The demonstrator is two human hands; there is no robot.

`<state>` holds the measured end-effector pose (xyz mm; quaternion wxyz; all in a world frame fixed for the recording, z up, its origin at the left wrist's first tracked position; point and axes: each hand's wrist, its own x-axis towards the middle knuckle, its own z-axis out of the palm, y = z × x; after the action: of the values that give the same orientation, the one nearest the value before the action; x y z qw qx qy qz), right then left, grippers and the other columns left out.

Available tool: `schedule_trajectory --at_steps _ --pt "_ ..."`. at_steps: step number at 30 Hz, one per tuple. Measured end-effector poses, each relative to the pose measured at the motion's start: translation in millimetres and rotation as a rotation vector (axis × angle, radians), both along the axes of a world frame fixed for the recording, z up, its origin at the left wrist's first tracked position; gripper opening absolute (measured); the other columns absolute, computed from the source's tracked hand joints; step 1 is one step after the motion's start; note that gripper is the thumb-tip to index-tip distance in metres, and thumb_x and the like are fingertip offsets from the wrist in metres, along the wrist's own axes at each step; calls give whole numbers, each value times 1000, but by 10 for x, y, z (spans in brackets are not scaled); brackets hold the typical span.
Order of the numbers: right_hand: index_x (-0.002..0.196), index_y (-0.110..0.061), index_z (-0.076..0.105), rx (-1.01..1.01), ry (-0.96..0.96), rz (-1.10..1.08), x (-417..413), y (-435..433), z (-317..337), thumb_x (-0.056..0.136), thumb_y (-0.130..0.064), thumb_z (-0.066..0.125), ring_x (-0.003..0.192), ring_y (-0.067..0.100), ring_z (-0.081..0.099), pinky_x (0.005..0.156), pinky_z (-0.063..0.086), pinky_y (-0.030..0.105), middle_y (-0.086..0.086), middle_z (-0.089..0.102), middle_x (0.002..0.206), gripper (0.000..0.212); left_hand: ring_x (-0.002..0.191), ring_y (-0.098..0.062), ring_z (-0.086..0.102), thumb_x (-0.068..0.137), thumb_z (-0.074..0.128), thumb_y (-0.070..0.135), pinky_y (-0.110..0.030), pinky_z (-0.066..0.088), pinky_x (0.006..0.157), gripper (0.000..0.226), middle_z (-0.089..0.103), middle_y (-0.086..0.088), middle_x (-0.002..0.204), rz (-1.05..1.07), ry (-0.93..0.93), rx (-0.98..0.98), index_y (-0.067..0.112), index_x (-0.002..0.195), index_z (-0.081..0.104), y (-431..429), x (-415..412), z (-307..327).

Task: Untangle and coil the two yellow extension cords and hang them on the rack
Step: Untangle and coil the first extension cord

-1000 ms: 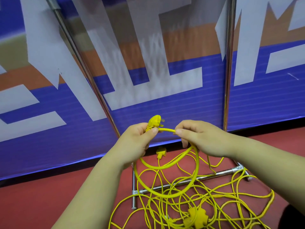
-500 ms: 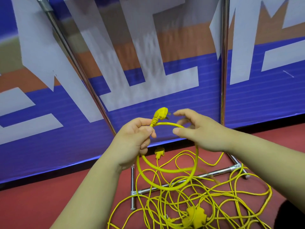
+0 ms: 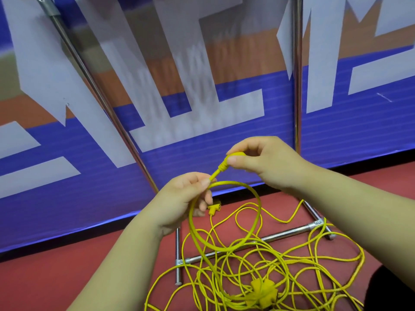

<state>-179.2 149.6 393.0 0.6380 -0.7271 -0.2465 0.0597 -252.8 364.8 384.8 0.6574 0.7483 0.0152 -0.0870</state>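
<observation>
- Left hand (image 3: 179,199) mid-frame, thumb and fingers pinching the cord just under the plug's ribbed neck; it also holds up one round loop (image 3: 260,207).
- Right hand (image 3: 267,163) above and right of the left, fingertips curled round the plug (image 3: 234,155). Prongs hidden.
- Loop hangs from the left hand, bottom reaching down to the pile.
- Remaining cords (image 3: 280,261) lie tangled on the red floor (image 3: 56,277), bottom centre to bottom right, draped over the rack's (image 3: 289,231) chrome base bar.
- Yellow socket block (image 3: 261,291) in the pile near the bottom edge.
- Second plug (image 3: 214,207) on the floor just behind the loop, beside the left hand's fingers.
- Two rack poles rise from the base: one slanting to the top left, one upright on the right.
- Blue, orange and white banner (image 3: 224,142) behind the rack.
- Nothing hangs on the visible part of the rack.
</observation>
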Motion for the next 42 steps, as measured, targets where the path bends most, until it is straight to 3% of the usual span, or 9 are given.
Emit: schedule_trajectory --at_steps 4,11,15,19,23,27,32,38,42 --pt "92 -17 76 137 141 -87 73 -38 -27 88 -22 75 78 10 63 65 49 17 3 73 81 7 60 -16 54 87 66 23 -30 55 56 41 61 -9 79 24 24 -174 7 123 58 37 19 -9" --pt "97 -11 76 84 148 -50 -33 86 -183 84 -17 79 72 3 67 62 47 12 1 75 79 15 58 -19 54 83 62 19 -29 49 52 35 65 -15 85 6 2 -183 10 116 57 -27 33 0" --pt "97 -16 73 72 133 -30 -76 137 -202 78 -20 84 90 20 74 88 57 33 4 78 88 22 56 -18 52 79 64 14 -27 46 50 37 66 -13 83 24 -21 -172 9 115 57 -48 36 -11" --pt "96 -20 72 9 58 -33 -121 147 -170 78 -25 85 90 20 74 93 56 44 2 78 88 23 53 -16 47 76 65 7 -25 38 49 40 63 -12 82 8 -49 -167 8 114 55 -44 24 -20" --pt "102 -31 76 -96 -36 -40 -129 129 -140 81 -33 81 84 1 70 84 56 30 -12 75 85 22 54 -15 46 75 63 5 -24 35 49 39 62 -13 81 26 -60 -175 8 114 57 -41 23 -2" --pt "103 -28 75 -32 -75 -34 -153 162 -148 77 -23 85 87 8 72 87 57 32 -5 75 88 27 53 -17 45 80 59 15 -25 35 48 39 64 -14 83 37 -39 -226 6 118 58 -61 20 16" --pt "111 -31 69 -78 -223 -71 -189 163 -120 76 -27 86 97 -4 66 79 43 8 -14 74 96 39 52 -12 38 85 64 33 -22 28 46 35 60 -4 76 127 -98 -177 8 110 61 -90 35 32" --pt "95 -28 59 -52 -31 12 -266 246 -390 68 -34 87 86 21 67 82 57 36 -4 72 95 38 44 -6 25 83 65 39 -17 17 41 41 37 3 63 345 -155 -446 16 117 63 -40 82 126" --pt "98 -24 57 -186 76 247 -363 423 -696 72 -35 86 95 17 69 94 53 42 -1 72 100 40 43 -4 23 95 57 40 -16 19 38 32 32 4 63 369 -177 -565 17 115 65 -52 92 157"
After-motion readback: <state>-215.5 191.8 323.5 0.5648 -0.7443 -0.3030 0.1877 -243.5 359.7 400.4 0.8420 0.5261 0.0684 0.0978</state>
